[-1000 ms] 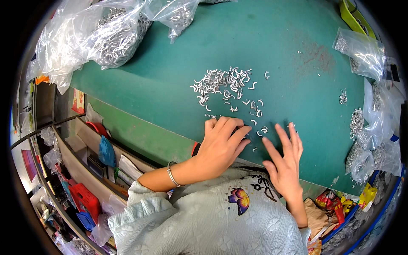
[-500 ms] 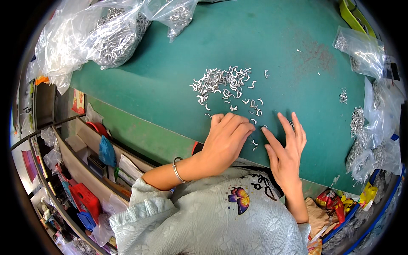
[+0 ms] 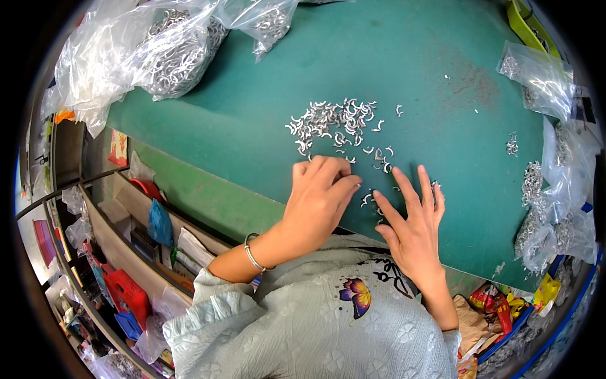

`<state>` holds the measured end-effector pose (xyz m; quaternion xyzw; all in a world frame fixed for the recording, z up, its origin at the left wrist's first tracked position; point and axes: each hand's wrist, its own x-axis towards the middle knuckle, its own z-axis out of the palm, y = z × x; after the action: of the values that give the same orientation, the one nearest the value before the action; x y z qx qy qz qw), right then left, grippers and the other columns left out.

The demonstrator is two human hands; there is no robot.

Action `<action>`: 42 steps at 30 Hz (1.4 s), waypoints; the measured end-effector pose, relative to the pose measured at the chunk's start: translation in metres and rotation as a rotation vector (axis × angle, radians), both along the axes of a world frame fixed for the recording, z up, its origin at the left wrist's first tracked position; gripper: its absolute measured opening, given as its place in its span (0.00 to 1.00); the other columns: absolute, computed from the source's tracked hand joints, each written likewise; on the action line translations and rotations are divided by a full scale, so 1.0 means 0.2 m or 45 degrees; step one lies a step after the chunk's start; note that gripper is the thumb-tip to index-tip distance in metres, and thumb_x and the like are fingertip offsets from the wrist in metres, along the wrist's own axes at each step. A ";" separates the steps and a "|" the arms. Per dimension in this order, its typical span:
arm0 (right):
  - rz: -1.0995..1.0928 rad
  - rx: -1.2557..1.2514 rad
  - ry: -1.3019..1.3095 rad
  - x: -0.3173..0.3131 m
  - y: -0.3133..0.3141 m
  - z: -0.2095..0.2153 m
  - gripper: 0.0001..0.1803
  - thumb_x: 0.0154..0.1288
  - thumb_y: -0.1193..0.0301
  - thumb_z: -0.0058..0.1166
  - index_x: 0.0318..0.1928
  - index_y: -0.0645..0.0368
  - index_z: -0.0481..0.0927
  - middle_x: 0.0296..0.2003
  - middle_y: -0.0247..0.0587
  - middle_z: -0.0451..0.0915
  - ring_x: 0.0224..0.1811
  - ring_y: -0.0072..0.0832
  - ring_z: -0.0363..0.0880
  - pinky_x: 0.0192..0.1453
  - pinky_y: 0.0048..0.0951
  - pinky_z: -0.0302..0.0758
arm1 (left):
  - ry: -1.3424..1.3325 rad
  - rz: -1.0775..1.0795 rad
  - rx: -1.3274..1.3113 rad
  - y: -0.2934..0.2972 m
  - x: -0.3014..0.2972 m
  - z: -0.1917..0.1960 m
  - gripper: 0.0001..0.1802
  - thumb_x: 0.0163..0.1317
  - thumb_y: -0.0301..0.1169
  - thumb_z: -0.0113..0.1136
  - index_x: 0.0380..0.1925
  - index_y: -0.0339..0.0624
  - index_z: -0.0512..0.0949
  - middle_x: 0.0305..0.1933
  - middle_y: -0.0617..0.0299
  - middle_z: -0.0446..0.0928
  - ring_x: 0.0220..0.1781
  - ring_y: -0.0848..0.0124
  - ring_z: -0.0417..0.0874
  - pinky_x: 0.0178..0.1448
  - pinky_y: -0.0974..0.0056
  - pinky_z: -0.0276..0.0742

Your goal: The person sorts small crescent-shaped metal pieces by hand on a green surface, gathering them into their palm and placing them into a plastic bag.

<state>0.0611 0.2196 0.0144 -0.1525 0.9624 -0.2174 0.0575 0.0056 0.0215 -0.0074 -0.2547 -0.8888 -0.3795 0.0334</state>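
Observation:
A loose pile of small curved silvery metal pieces (image 3: 331,120) lies on the green table (image 3: 252,139). At the near edge of this pile, my left hand (image 3: 320,192) has its fingers curled and pressed together; what they pinch, if anything, is hidden. My right hand (image 3: 411,227) is spread with its fingers apart, palm down over the table near the front edge. Beside its index fingertip is a small curved piece (image 3: 366,200), and a few more lie around and partly under the fingers. Between the pile and my hands, several single pieces are scattered.
Clear plastic bags of metal rings (image 3: 180,66) stand at the far left. On the right are a small heap of metal bits (image 3: 511,144), a larger heap (image 3: 531,183) and more bags (image 3: 562,158). A yellow-green bin (image 3: 529,25) sits far right; shelves (image 3: 151,218) line the left.
My left hand has moved left and slightly up toward the pile. My right hand has shifted a little left, and the curved pieces near its index finger now lie differently.

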 end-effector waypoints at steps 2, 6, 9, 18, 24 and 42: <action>-0.056 -0.075 0.051 -0.01 0.00 0.02 0.21 0.54 0.66 0.65 0.51 0.51 0.83 0.66 0.44 0.67 0.74 0.51 0.55 0.71 0.59 0.48 | -0.023 -0.066 0.021 0.02 0.02 0.02 0.14 0.51 0.22 0.68 0.39 0.41 0.81 0.41 0.63 0.74 0.41 0.66 0.74 0.46 0.61 0.60; -0.144 -0.203 0.233 0.00 0.05 -0.01 0.13 0.49 0.69 0.68 0.39 0.54 0.85 0.53 0.39 0.76 0.64 0.43 0.67 0.64 0.49 0.57 | -0.061 -0.176 -0.008 0.02 0.03 0.02 0.16 0.51 0.22 0.68 0.42 0.41 0.80 0.43 0.62 0.73 0.41 0.66 0.73 0.46 0.60 0.61; -0.173 -0.238 0.216 -0.01 0.02 -0.02 0.11 0.48 0.70 0.69 0.34 0.54 0.83 0.45 0.35 0.76 0.54 0.38 0.70 0.58 0.43 0.59 | -0.097 -0.219 -0.009 0.01 0.02 0.02 0.17 0.51 0.21 0.67 0.43 0.41 0.80 0.43 0.61 0.73 0.43 0.65 0.74 0.47 0.60 0.61; -0.234 -0.201 0.249 -0.09 -0.03 -0.05 0.10 0.47 0.69 0.71 0.30 0.54 0.82 0.36 0.32 0.75 0.43 0.32 0.70 0.51 0.38 0.58 | -0.065 -0.213 -0.066 -0.03 0.01 0.02 0.16 0.50 0.19 0.65 0.42 0.40 0.81 0.44 0.60 0.73 0.46 0.63 0.74 0.49 0.59 0.62; -0.216 -0.189 0.209 -0.07 -0.01 -0.05 0.09 0.47 0.70 0.70 0.29 0.55 0.82 0.32 0.31 0.75 0.40 0.31 0.71 0.49 0.36 0.58 | -0.058 -0.189 0.029 0.00 0.01 0.00 0.17 0.49 0.19 0.66 0.42 0.40 0.81 0.43 0.60 0.73 0.44 0.63 0.74 0.48 0.59 0.63; -0.030 -0.350 0.140 -0.04 -0.02 -0.01 0.12 0.48 0.73 0.69 0.36 0.56 0.83 0.36 0.34 0.75 0.40 0.33 0.72 0.48 0.36 0.62 | -0.034 -0.293 0.038 -0.07 0.02 -0.02 0.15 0.52 0.19 0.65 0.42 0.33 0.79 0.44 0.54 0.74 0.40 0.58 0.75 0.43 0.58 0.70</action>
<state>0.0525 0.2163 0.0126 -0.1592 0.9269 -0.3392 -0.0194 0.0095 0.0082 -0.0111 -0.3494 -0.8484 -0.3972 -0.0185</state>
